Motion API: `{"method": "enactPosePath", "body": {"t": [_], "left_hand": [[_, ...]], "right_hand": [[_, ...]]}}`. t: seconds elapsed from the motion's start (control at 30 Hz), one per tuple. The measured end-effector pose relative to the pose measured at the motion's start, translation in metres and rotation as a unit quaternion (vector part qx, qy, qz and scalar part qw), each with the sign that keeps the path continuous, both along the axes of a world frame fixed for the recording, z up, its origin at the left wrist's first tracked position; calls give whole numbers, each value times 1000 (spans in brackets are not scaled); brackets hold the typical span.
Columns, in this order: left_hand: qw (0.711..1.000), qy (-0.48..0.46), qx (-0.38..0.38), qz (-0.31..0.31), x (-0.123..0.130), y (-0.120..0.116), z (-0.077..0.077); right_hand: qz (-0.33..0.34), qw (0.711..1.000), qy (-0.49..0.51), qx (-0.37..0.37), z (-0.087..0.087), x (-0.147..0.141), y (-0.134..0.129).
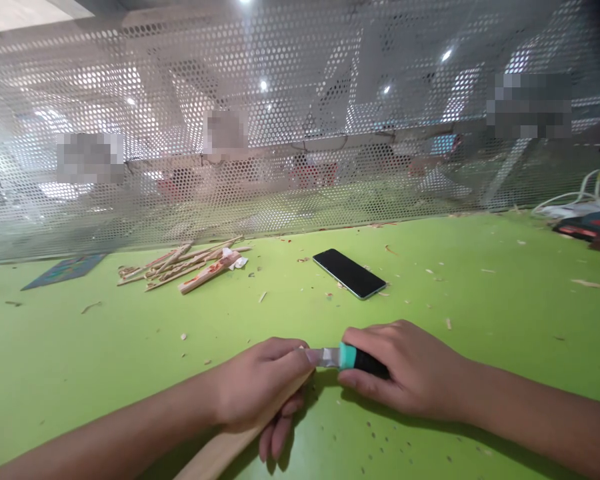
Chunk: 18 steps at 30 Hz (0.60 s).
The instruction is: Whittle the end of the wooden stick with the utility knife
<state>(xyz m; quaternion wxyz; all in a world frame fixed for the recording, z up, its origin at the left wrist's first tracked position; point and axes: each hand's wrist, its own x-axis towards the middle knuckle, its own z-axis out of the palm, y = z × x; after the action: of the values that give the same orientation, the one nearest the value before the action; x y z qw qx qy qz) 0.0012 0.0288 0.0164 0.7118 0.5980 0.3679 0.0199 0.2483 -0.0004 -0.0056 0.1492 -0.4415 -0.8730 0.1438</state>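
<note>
My left hand [260, 380] is closed around a pale strip of wood [220, 453] that slants down toward the bottom edge of the view. Its thumb presses against the metal blade of a carving knife [347, 357] at the upper end of the wood. My right hand [405, 367] grips the knife's black and teal handle, with the blade pointing left. Where exactly the edge meets the wood is hidden behind the left thumb.
A phone [350, 273] lies on the green table [480, 293] beyond my hands. Thin wood sticks [175, 263] are heaped at the back left, near a blue-grey sheet [63, 271]. Shavings are scattered about. A perforated metal screen [280, 140] borders the back; a dark tool [590, 227] and white cable [563, 200] lie far right.
</note>
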Motion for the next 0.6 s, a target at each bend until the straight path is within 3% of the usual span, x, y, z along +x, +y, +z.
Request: {"method": "enactPosePath", "body": {"t": [0.6], "left_hand": [[1000, 4, 0, -5, -2, 2, -1]], "right_hand": [[-4, 1000, 7, -9, 1, -1, -2]]}}
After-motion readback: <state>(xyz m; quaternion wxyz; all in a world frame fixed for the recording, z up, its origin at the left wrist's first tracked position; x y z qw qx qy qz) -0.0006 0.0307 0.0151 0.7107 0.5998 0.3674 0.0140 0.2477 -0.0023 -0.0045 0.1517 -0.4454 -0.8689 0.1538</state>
